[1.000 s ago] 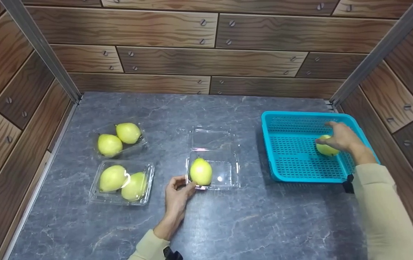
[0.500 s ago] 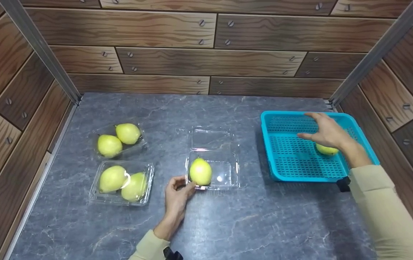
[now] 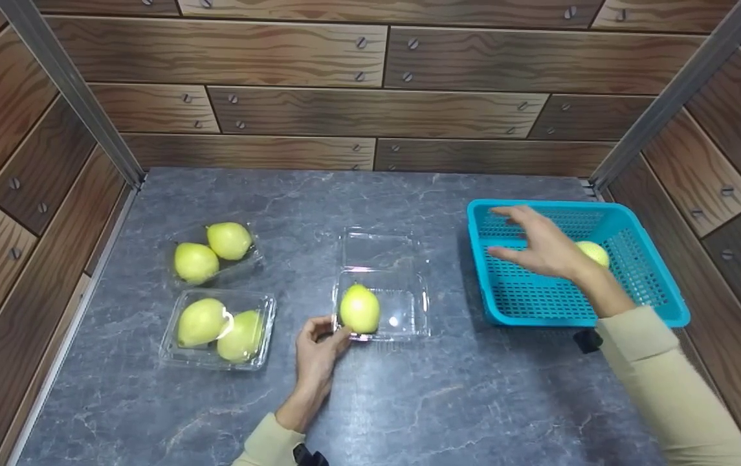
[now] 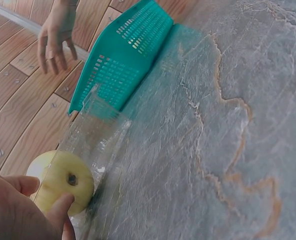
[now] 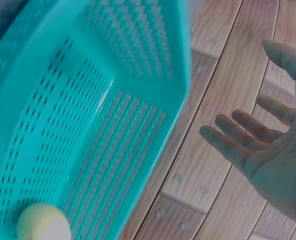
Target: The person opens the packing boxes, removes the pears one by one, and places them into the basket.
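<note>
My left hand (image 3: 318, 353) pinches the front left corner of a clear plastic clamshell container (image 3: 402, 310), whose lid (image 3: 380, 249) lies folded back, away from me. One yellow-green pear (image 3: 360, 309) sits in its left half; in the left wrist view the pear (image 4: 62, 180) shows beside my thumb and finger. My right hand (image 3: 541, 246), fingers spread and holding nothing, is over the turquoise basket (image 3: 490, 310). A single pear (image 3: 593, 254) lies in that basket, partly hidden by my right wrist in the head view. The right wrist view also shows the spread hand (image 5: 273, 135).
On the left, a closed clamshell (image 3: 260, 362) holds two pears (image 3: 202, 321). Behind it, another clear container (image 3: 254, 259) holds two more pears (image 3: 229, 241). Wood-patterned walls (image 3: 292, 55) enclose the grey marbled table (image 3: 409, 414) at the back and sides.
My right hand has moved left and up from around the pear in the basket, leaving that pear inside. My left hand and the clamshell have stayed in place.
</note>
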Motion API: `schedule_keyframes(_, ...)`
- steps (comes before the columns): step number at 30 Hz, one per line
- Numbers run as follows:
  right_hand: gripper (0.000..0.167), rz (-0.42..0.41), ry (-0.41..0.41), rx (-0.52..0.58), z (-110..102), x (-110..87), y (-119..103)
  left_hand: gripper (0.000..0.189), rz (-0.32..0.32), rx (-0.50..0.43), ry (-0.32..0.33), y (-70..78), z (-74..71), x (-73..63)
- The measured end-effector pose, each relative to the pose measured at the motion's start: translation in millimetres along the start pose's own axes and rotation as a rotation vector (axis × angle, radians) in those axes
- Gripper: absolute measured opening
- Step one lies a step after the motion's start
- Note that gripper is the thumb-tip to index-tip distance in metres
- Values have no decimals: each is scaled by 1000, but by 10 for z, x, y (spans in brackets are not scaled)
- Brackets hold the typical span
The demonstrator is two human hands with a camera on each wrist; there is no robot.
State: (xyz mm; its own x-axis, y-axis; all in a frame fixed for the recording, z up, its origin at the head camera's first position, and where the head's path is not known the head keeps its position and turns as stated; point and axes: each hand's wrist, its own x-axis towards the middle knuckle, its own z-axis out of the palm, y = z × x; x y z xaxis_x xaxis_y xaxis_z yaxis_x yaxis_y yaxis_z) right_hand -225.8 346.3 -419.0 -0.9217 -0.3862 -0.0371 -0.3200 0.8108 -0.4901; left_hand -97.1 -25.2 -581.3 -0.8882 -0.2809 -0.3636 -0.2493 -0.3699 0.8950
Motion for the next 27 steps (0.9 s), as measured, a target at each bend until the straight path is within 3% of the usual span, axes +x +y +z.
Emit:
schedule_keyframes(14, 68, -121, -48, 210, 522, 38, -510, 39, 6, -6, -5, -4, -2, 7)
schedule_keyframes(19, 67, -164, -65, 298, 725, 61, -611, 39, 4, -9, -6, -1, 1, -2)
schedule_keyframes(27, 67, -158, -84, 403, 1009, 114, -671, 39, -4, -19, -11, -4, -5, -5)
